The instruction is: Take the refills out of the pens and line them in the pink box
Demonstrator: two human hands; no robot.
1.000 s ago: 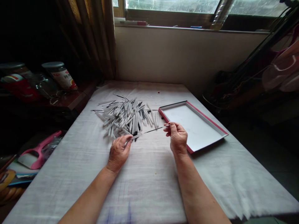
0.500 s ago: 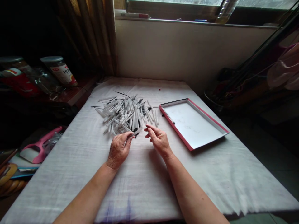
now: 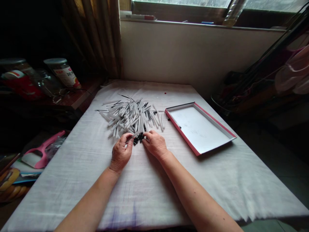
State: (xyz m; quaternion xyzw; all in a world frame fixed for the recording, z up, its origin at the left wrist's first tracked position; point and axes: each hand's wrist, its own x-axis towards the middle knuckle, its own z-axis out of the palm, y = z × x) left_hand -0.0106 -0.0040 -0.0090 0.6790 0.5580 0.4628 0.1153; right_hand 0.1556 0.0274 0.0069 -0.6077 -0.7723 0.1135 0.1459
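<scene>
In my left hand (image 3: 121, 153), closed in a pinch, is a white pen barrel (image 3: 135, 134) that points up and to the right. My right hand (image 3: 155, 144) has its thumb and fingertips drawn together at the right edge of a small heap of black pen parts (image 3: 138, 139). A dark piece shows at those fingertips, partly hidden by them. Just beyond both hands lies a large loose pile of white pen barrels (image 3: 125, 114), mixed with thin dark refills (image 3: 126, 96).
A shallow white box lid (image 3: 193, 127) with red sides lies to the right on the cloth-covered table (image 3: 212, 180). Jars (image 3: 65, 74) and eyeglasses (image 3: 59, 96) stand on a dark side surface at left. Below them is a pink-handled item (image 3: 43, 149). A wall rises behind the table.
My right hand has moved left and down to the black parts, and its fingers have closed there. My left hand has shifted slightly left, still with the pen barrel.
</scene>
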